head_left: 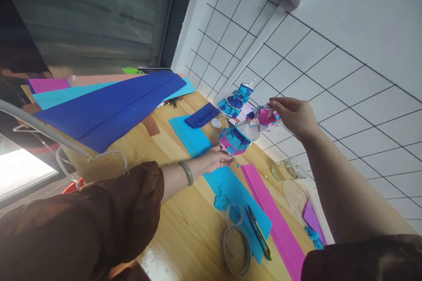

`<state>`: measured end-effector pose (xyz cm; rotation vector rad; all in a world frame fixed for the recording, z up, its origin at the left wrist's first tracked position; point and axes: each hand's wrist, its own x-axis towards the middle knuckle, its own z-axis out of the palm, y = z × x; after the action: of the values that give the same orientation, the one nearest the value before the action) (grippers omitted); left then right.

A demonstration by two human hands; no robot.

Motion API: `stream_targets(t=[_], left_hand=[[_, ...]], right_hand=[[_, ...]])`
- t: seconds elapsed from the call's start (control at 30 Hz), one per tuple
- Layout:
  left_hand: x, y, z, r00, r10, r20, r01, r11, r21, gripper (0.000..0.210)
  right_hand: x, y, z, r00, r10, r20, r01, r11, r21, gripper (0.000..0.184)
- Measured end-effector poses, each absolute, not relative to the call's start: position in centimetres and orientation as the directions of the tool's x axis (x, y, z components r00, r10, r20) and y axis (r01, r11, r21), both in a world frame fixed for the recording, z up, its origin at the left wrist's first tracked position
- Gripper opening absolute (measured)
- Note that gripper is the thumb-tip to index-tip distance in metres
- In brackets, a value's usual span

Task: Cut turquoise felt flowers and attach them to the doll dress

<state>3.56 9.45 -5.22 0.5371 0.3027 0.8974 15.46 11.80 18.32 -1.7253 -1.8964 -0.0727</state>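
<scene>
A small dress-shaped craft (235, 140) in pink, teal and white, with a pale bow (253, 129) at its waist, is held up tilted between both my hands. My left hand (216, 159), below a green bangle (186, 173), grips the lower edge of its skirt. At the craft's upper end, the fingertips of my right hand (293, 114) are pinched on the pink and white part. Just behind stands a similar blue and teal dress-shaped craft (242, 93) with a white top.
Teal sheet (237, 184), magenta strip (273, 215) and folded dark blue piece (201, 115) lie on the wooden table (178, 228). A tape roll (224, 252) and yellow-black cutting tool (259, 232) are nearer. Large blue sheet (121, 109) is left; a glass container (288, 169) is right, by the gridded wall.
</scene>
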Motion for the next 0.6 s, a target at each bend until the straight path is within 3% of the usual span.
stream_targets(t=[0.33,0.6], left_hand=[[3.6,9.5,-5.3,0.600,0.800,-0.020,-0.666,0.514,0.540,0.033],[3.3,9.6,-4.8,0.646,0.757,-0.092,-0.634,0.600,0.488,0.018]], right_hand=[[15.2,10.2,19.2,0.060,0.915,0.399,0.966,0.047,-0.252,0.029],[15.6,10.1,19.3,0.105,0.899,0.424,0.965,0.010,-0.260,0.032]])
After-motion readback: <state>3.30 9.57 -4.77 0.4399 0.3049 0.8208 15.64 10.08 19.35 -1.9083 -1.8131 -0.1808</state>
